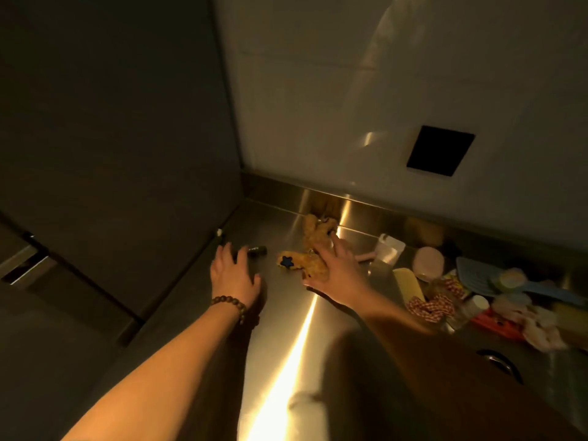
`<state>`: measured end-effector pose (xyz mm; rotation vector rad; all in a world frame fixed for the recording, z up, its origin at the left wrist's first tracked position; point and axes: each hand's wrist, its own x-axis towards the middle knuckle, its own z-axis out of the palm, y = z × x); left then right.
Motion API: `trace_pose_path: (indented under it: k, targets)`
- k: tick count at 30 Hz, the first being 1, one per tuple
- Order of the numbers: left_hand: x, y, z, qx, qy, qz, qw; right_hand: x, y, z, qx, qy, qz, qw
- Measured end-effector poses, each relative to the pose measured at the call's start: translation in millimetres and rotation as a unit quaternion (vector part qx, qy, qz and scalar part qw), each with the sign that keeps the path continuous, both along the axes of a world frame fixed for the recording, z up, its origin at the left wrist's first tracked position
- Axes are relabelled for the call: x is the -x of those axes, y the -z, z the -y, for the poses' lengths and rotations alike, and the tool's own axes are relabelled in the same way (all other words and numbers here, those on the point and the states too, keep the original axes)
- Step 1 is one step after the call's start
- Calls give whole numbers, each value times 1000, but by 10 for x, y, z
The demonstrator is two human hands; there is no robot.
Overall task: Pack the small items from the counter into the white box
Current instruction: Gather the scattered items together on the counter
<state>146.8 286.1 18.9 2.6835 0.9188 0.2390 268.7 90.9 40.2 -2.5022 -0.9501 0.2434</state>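
A tan plush toy [313,237] with a blue star patch [287,261] lies on the steel counter [286,345] near the back wall. My right hand [337,272] is spread over the toy's lower part, fingers apart and touching it. My left hand [234,275], with a bead bracelet at the wrist, hovers open to the toy's left. Just beyond its fingers lies a small dark cylinder [258,249]. No white box is in view.
A heap of small items sits at the right: a clear pouch [389,249], a round pink container [428,261], a yellow block [410,284], a red checked scrunchie [429,308], a blue mat [477,276]. A tall dark cabinet [111,138] borders the counter's left.
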Motion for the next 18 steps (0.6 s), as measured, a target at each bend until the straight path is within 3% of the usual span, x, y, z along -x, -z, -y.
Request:
trace_pose_path:
  k: [5, 8, 13, 18]
  targets:
    - [-6, 182, -348, 53, -36, -70, 996, -5, 207, -202, 47, -3, -6, 999]
    - [-115, 253, -439, 82, -25, -59, 995, -8, 301, -226, 33, 8, -8, 999]
    - [-203, 276, -453, 44, 12, 20, 999, -1, 370, -270, 19, 36, -3, 999]
    - [-212, 195, -403, 65, 27, 29, 997, 38, 370, -251, -27, 50, 1, 998]
